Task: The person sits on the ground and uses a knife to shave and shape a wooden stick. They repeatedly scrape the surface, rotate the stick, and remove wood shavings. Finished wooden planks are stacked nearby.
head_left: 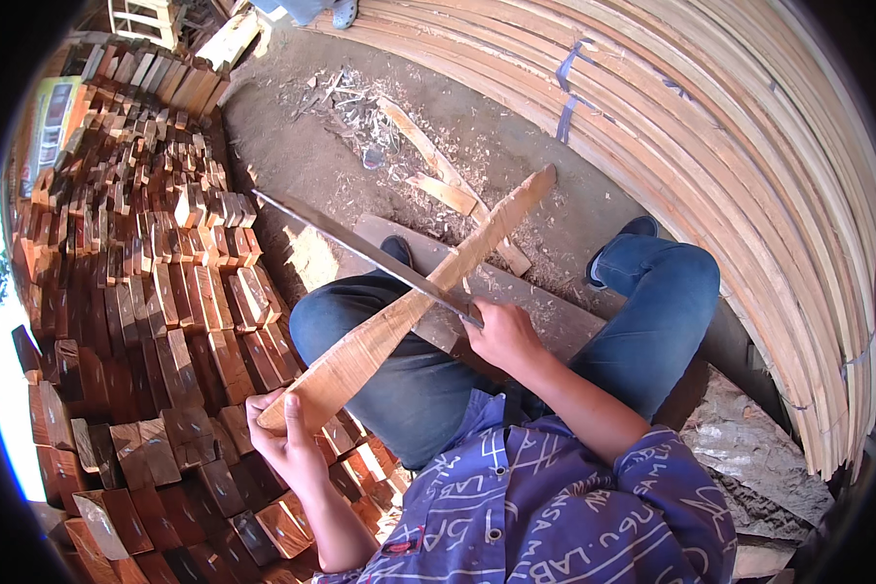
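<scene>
My left hand (pixel 290 440) grips the broad lower end of a bat-shaped piece of wood (pixel 350 362), thumb on its near face. The wood slants up and away to the right, narrowing toward its rough far end. In my right hand (pixel 506 338) is a long, narrow, dark blade (pixel 336 234), its fingers closed round the near end, so any handle is hidden. The blade crosses the wood at about mid-length and points to the upper left. Whether its edge touches the wood, I cannot tell.
Cut wooden blocks (pixel 180 370) are stacked high on the left. Long bent planks (pixel 691 127) curve along the right, tied with dark strips. A flat board (pixel 574 326) lies between my legs. Offcuts (pixel 428 151) and shavings litter the ground ahead. Someone's shoe (pixel 345 13) shows at the top.
</scene>
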A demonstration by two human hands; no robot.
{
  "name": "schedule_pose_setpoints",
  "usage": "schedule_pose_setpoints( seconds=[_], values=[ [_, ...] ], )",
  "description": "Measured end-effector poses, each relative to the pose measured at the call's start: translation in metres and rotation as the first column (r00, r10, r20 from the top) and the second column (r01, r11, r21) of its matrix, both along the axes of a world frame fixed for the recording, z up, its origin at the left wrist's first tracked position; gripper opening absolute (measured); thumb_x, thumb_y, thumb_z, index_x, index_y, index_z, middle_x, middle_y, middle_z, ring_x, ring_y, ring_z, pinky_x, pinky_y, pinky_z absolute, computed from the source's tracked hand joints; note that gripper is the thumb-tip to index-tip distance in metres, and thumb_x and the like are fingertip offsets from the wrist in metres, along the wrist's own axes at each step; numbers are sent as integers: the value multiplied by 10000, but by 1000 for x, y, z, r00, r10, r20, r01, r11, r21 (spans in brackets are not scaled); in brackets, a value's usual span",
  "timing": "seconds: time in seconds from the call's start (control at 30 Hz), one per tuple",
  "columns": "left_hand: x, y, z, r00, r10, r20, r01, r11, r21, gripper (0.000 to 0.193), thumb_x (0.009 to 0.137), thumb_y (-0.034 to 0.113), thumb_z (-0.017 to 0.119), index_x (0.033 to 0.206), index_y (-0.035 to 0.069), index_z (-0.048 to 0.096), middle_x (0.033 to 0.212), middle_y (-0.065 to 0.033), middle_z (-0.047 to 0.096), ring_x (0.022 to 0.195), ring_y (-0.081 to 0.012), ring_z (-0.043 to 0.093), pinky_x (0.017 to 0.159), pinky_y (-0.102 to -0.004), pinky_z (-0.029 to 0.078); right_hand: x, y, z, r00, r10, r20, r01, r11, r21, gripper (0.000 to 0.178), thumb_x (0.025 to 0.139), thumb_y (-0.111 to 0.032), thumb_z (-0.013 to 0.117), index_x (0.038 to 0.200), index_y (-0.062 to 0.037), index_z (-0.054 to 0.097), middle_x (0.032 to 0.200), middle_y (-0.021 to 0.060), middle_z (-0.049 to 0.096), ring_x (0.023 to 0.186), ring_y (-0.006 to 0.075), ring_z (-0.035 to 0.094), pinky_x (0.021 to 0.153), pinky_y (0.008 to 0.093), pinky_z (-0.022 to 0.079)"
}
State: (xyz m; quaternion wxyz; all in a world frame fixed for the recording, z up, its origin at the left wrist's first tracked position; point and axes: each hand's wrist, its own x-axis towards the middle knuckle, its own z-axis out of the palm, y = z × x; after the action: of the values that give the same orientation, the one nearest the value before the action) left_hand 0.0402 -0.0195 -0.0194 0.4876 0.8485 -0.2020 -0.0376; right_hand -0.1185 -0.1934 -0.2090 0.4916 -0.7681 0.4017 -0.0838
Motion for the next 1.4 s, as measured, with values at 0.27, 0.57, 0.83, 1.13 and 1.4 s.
schedule_pose_setpoints(
  seconds=[0.27,0.57,0.83,1.13,1.4],
  values=[
    [-20,0,10,996,-93,18,92,995,26,188,957,170,658,1005,48,524,932,-34,564,862,-114,536,799,-271,452,9,6,-1,997,24,72,-14,991,-135,233,702,-167,720,868,-29,630,737,202,667,721,413,663,672,496,532],
    [-51,19,4,994,-111,0,111,994,-8,127,948,67,598,1012,-3,514,917,-68,548,860,-126,510,795,-275,420,-13,12,-15,998,28,52,-14,965,-262,271,686,-240,741,851,-54,634,724,169,677,705,368,687,641,486,549],
    [-59,8,6,982,-156,106,154,988,21,147,949,88,613,1016,2,515,932,-74,559,878,-127,527,828,-281,430,-25,16,48,998,66,0,-66,993,-98,261,783,-199,679,989,-38,681,784,227,682,786,395,682,732,497,544],
    [-74,-16,27,969,-222,107,222,975,21,125,944,73,613,1000,1,528,936,-87,586,839,-123,526,770,-259,442,-41,14,51,991,-3,133,20,992,-125,209,746,-163,686,912,-40,654,742,194,671,743,405,671,675,502,535],
    [-63,2,13,971,-180,156,178,984,23,175,946,104,632,1019,6,508,953,-72,547,903,-132,511,846,-293,421,-62,-25,-48,941,-243,-234,268,960,81,237,851,-226,669,927,-2,689,862,247,684,867,417,669,788,489,522]
  ],
)
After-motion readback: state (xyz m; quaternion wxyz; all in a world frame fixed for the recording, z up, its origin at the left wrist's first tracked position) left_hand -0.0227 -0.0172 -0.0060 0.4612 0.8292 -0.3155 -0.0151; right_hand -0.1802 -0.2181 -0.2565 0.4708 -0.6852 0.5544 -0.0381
